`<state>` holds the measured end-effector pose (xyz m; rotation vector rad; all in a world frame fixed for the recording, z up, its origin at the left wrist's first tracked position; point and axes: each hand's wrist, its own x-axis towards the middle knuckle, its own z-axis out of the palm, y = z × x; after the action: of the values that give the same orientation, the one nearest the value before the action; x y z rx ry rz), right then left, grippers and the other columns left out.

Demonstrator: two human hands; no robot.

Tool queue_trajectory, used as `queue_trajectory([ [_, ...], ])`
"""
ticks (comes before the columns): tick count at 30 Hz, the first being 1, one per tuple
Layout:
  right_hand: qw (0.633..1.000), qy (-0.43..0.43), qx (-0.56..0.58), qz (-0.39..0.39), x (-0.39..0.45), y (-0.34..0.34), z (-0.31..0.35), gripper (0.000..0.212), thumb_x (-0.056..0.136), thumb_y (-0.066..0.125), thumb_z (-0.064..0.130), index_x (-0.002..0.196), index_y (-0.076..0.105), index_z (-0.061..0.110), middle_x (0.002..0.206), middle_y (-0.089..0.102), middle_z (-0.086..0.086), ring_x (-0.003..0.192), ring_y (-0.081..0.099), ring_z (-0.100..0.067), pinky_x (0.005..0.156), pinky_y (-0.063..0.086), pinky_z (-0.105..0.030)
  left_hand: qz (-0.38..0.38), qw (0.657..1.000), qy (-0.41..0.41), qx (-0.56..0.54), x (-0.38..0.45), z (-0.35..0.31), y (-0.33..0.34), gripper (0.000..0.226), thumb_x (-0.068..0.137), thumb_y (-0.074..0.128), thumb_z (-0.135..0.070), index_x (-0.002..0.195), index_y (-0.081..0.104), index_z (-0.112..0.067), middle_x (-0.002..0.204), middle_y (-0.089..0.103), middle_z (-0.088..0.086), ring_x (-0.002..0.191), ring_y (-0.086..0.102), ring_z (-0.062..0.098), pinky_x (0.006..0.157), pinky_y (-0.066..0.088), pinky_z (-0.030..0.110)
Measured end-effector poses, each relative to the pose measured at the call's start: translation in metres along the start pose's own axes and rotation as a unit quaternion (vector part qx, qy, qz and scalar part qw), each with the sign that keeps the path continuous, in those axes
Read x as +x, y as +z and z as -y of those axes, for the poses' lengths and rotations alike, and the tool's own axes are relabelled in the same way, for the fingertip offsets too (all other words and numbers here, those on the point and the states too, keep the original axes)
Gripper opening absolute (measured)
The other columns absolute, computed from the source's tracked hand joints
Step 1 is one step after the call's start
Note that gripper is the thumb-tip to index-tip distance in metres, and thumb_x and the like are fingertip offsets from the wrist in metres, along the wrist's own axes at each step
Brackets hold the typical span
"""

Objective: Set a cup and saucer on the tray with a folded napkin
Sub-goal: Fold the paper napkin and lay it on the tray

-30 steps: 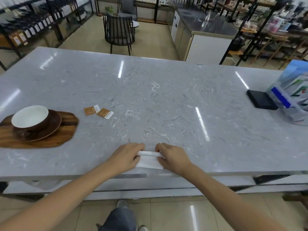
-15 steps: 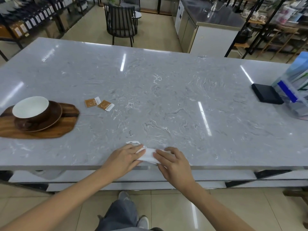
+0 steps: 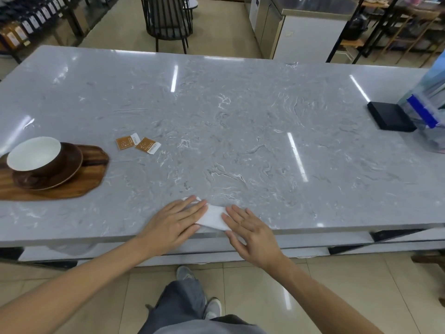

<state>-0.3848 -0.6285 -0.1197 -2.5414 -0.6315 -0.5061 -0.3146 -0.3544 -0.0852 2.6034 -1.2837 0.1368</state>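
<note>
2 flat, spread hands, left hand (image 3: 174, 219) and right hand (image 3: 248, 227), press the napkin (image 3: 213, 216); soft, light, likely slippery on the table (image 3: 240, 121), best pinched at its creased edge.

Left hand (image 3: 177, 219), right hand (image 3: 250, 231) flat on napkin (image 3: 213, 216), table (image 3: 240, 131) edge.

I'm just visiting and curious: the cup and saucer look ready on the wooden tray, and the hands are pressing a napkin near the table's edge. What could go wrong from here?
1. The napkin lies right at the table's near edge under the left hand and right hand; it might slip off.
2. The cup and saucer fill much of the tray, so adding the napkin might nudge them.
</note>
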Motion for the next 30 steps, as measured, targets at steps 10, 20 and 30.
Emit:
queue_trajectory([
  [10,0.994,0.069,0.086,-0.012,0.005,-0.005,0.004,0.028,0.1,0.064,0.027,0.126,0.074,0.022,0.142,0.063,-0.003,0.128,0.056,-0.024,0.104,0.048,-0.039,0.083,0.98,-0.028,-0.181,0.041,-0.007,-0.028,0.034,0.098,0.063,-0.023,0.131,0.067,-0.018,0.14,0.062,-0.002,0.126,0.056,0.017,0.107,0.044,0.032],
  [20,0.928,0.345,0.072,-0.119,-0.012,-0.004,0.026,0.037,0.085,0.081,0.041,0.115,0.07,0.023,0.112,0.052,0.009,0.105,0.044,-0.005,0.089,0.038,-0.014,0.316,0.931,0.017,-0.182,0.094,-0.028,-0.038,0.07,0.082,0.069,-0.017,0.142,0.05,-0.048,0.127,0.048,0.002,0.113,0.053,0.022,0.097,0.047,0.043],
  [30,0.784,0.47,0.382,-0.138,-0.006,-0.021,0.076,0.039,0.095,0.071,0.04,0.13,0.054,0.034,0.124,0.065,0.011,0.106,0.067,-0.002,0.083,0.061,-0.028,0.074,0.804,-0.219,-0.547,0.082,-0.034,-0.013,0.032,0.093,0.073,-0.024,0.116,0.074,-0.045,0.121,0.073,-0.016,0.107,0.069,0.013,0.083,0.06,0.028],
])
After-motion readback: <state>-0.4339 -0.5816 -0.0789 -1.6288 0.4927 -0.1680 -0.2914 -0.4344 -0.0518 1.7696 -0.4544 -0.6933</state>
